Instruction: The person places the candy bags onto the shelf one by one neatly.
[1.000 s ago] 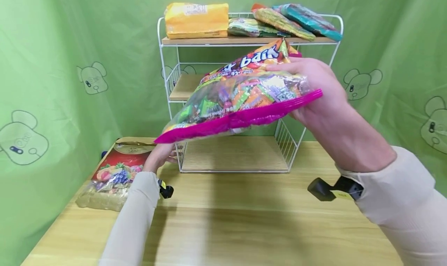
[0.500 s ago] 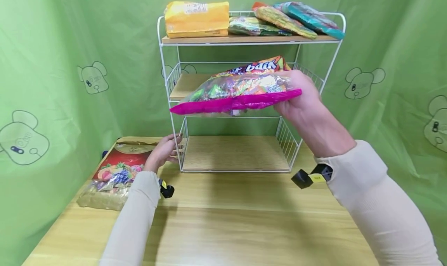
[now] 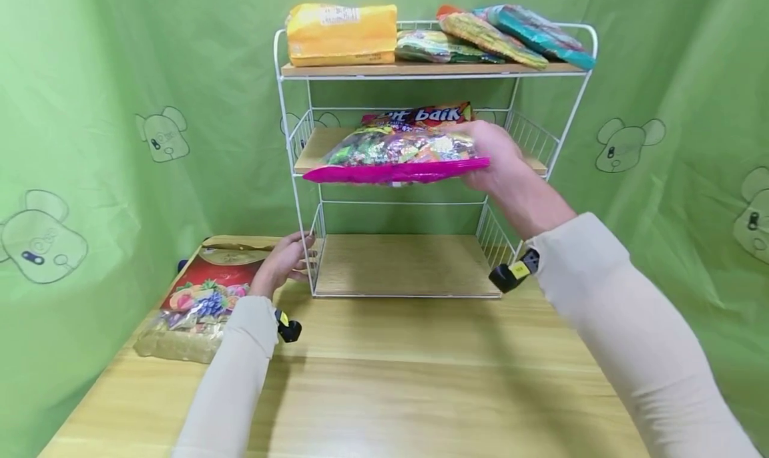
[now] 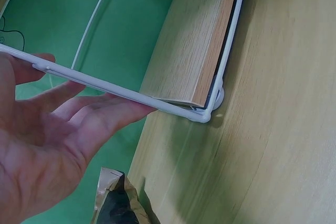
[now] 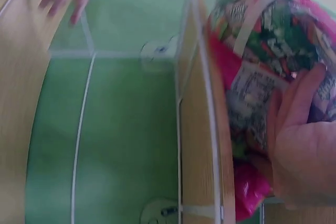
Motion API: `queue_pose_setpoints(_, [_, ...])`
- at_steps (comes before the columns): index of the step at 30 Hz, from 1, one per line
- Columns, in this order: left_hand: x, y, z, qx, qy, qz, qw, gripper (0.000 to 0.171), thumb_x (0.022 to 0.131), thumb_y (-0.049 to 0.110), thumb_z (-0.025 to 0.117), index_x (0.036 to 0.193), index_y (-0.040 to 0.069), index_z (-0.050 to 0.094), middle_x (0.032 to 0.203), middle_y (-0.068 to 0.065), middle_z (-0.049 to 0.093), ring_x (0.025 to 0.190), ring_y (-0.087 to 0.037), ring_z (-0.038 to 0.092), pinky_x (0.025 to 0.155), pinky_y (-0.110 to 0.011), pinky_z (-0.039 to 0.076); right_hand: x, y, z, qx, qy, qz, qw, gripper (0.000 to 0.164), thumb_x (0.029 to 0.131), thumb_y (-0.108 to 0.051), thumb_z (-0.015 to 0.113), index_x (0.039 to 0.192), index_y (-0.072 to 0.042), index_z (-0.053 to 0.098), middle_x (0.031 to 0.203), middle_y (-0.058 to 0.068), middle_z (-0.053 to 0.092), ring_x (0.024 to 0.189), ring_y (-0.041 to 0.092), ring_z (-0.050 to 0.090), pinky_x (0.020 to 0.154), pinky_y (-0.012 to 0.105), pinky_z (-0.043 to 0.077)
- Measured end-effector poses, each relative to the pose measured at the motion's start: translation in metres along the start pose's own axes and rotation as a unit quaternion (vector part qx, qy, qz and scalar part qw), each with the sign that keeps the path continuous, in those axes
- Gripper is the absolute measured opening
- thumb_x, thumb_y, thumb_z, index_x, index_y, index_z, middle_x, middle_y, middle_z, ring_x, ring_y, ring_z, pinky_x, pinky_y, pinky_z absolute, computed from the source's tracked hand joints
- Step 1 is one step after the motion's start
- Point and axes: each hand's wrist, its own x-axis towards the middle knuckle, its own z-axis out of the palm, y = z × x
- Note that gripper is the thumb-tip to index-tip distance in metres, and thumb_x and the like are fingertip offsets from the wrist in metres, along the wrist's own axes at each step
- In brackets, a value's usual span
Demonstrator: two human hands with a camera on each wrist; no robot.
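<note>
My right hand (image 3: 495, 151) grips a bag of candy (image 3: 399, 149) with a clear window and a bright pink seam. The bag lies roughly flat at the middle shelf (image 3: 318, 147) of a white wire rack, its near edge overlapping the shelf's front in the head view. In the right wrist view, fingers (image 5: 302, 98) spread under the bag's underside. At the rack's lower left, my left hand (image 3: 284, 264) touches the side frame. Its fingers (image 4: 113, 114) reach out fairly straight behind the white bar (image 4: 105, 83) in the left wrist view.
A large red and gold candy bag (image 3: 207, 291) lies on the table left of my left arm. The top shelf (image 3: 360, 71) bears a yellow package (image 3: 342, 37) and several colourful bags (image 3: 492, 37). Below is the wooden bottom shelf (image 3: 408, 264). A green curtain surrounds the table.
My right hand has carried the candy bag forward, down and slightly left, from in front of the rack to the middle shelf, and the bag has levelled out. My left hand stays at the frame.
</note>
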Motion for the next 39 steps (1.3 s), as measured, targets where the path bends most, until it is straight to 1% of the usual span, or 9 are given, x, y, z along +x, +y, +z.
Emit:
queue_pose_setpoints(4, [0.0,-0.001,0.001,0.004,-0.003,0.0,1.0,0.057,0.108,0.029,0.041,0.16,0.009,0.027,0.15,-0.033,0.042,0.128,-0.052,0.053,0.097,-0.056,0.057,0.013,-0.003,0.007,-0.154,0.024,-0.002,0.988,0.053,0.101,-0.006,0.058,0.152,-0.01,0.046,0.149,0.014,0.05,0.115,0.027,0.066,0.081,0.031,0.065])
queue_pose_setpoints(7, [0.0,-0.001,0.001,0.005,-0.003,0.001,1.0,0.057,0.108,0.028,0.04,0.16,0.009,0.027,0.149,-0.033,0.042,0.128,-0.052,0.053,0.096,-0.055,0.058,0.02,-0.004,0.011,-0.279,0.043,-0.022,0.959,0.056,0.099,-0.015,0.063,0.152,-0.01,0.044,0.141,0.011,0.055,0.093,0.02,0.069,0.078,0.027,0.064])
queue_pose_setpoints(12, [0.002,0.0,0.001,-0.004,-0.004,0.008,0.9999,0.057,0.108,0.029,0.04,0.16,0.007,0.027,0.149,-0.035,0.041,0.127,-0.053,0.054,0.095,-0.057,0.058,0.031,-0.006,0.01,-0.513,0.077,-0.085,0.85,0.073,0.094,-0.037,0.071,0.154,-0.009,0.04,0.152,0.009,0.049,0.107,0.015,0.059,0.102,0.027,0.052])
queue_pose_setpoints(17, [0.001,0.0,0.002,-0.012,0.001,0.005,0.9999,0.056,0.108,0.029,0.04,0.159,0.007,0.029,0.146,-0.036,0.041,0.124,-0.052,0.056,0.095,-0.058,0.058,0.041,-0.001,0.003,-0.648,0.092,-0.162,0.739,0.064,0.091,-0.052,0.069,0.13,-0.003,0.063,0.12,0.012,0.066,0.085,0.018,0.056,0.071,0.028,0.05])
queue_pose_setpoints(19, [0.001,0.0,0.002,-0.012,0.002,0.004,0.9999,0.056,0.108,0.029,0.04,0.158,0.007,0.029,0.146,-0.036,0.041,0.124,-0.052,0.056,0.095,-0.058,0.058,0.041,0.0,0.001,-0.677,0.101,-0.176,0.707,0.064,0.09,-0.057,0.066,0.122,-0.002,0.066,0.107,0.011,0.066,0.071,0.017,0.051,0.06,0.031,0.046])
queue_pose_setpoints(24, [0.001,-0.001,0.0,-0.01,-0.002,0.005,0.9999,0.057,0.108,0.03,0.04,0.159,0.007,0.027,0.148,-0.036,0.041,0.127,-0.054,0.054,0.095,-0.058,0.058,0.037,0.002,0.001,-0.692,0.118,-0.2,0.683,0.076,0.096,-0.061,0.053,0.138,0.002,0.049,0.121,0.019,0.061,0.092,0.027,0.057,0.081,0.041,0.055])
queue_pose_setpoints(32, [0.002,-0.002,0.0,-0.002,0.0,0.006,1.0,0.056,0.109,0.029,0.04,0.159,0.007,0.029,0.148,-0.035,0.042,0.119,-0.046,0.06,0.095,-0.057,0.058,0.011,0.011,0.01,-0.665,0.117,-0.276,0.684,0.074,0.106,-0.047,0.038,0.16,-0.003,0.012,0.135,0.028,0.056,0.12,0.041,0.06,0.106,0.05,0.053])
queue_pose_setpoints(36, [0.002,-0.001,0.0,-0.003,0.001,0.004,1.0,0.055,0.109,0.029,0.039,0.158,0.008,0.03,0.148,-0.035,0.042,0.122,-0.048,0.058,0.096,-0.058,0.058,-0.02,0.023,0.016,-0.694,0.081,-0.295,0.652,0.078,0.104,-0.056,0.036,0.163,-0.013,0.007,0.156,0.029,0.038,0.14,0.047,0.043,0.118,0.06,0.038])
queue_pose_setpoints(39, [0.002,0.0,0.001,-0.003,-0.004,0.004,1.0,0.055,0.109,0.029,0.039,0.159,0.008,0.029,0.15,-0.035,0.04,0.127,-0.052,0.055,0.097,-0.059,0.057,-0.043,0.035,0.019,-0.739,0.051,-0.289,0.607,0.086,0.1,-0.067,0.037,0.164,-0.02,0.005,0.157,0.032,0.034,0.139,0.052,0.041,0.115,0.067,0.037])
